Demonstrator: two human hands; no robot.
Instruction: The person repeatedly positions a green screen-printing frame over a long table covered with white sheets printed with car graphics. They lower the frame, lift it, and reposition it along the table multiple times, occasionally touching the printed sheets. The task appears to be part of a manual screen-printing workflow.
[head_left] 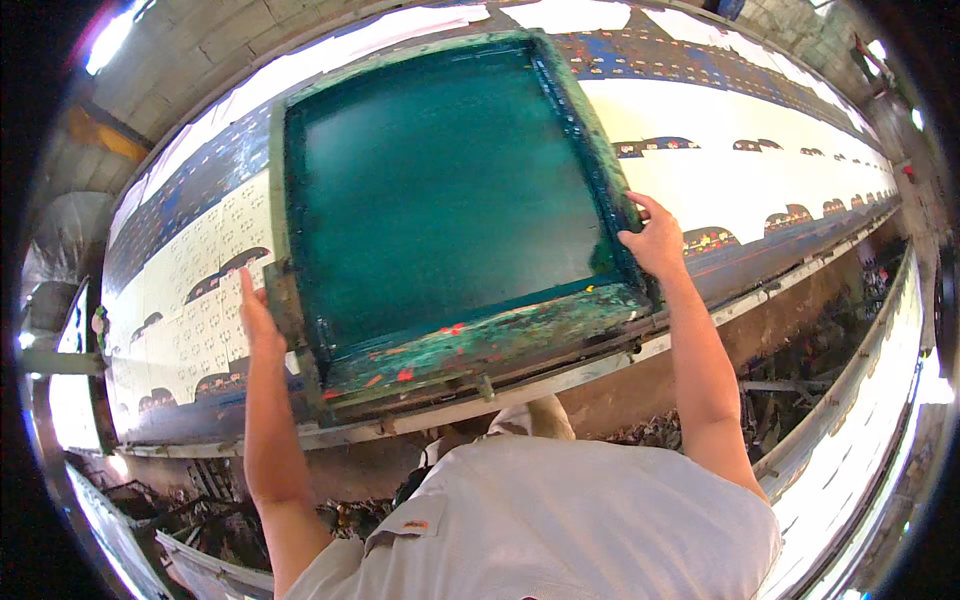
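Note:
A large screen printing frame (450, 190) with dark green mesh lies on a long printing table in front of me. Its wooden border is smeared with green paint, and red specks dot the near end. My left hand (261, 318) is beside the frame's left edge, close to a dark bracket there, its visible finger stretched out straight. At the right edge, my right hand (657, 238) has its thumb and a finger on the border near the lower corner. The frame's underside and whatever lies beneath it are hidden.
Pale printed sheets (225, 225) with dark arched shapes line the table on both sides. A metal rail (700, 330) follows its near edge. Another long white-topped surface (850, 440) stands behind me at the right. A block wall (215, 50) rises beyond the far left.

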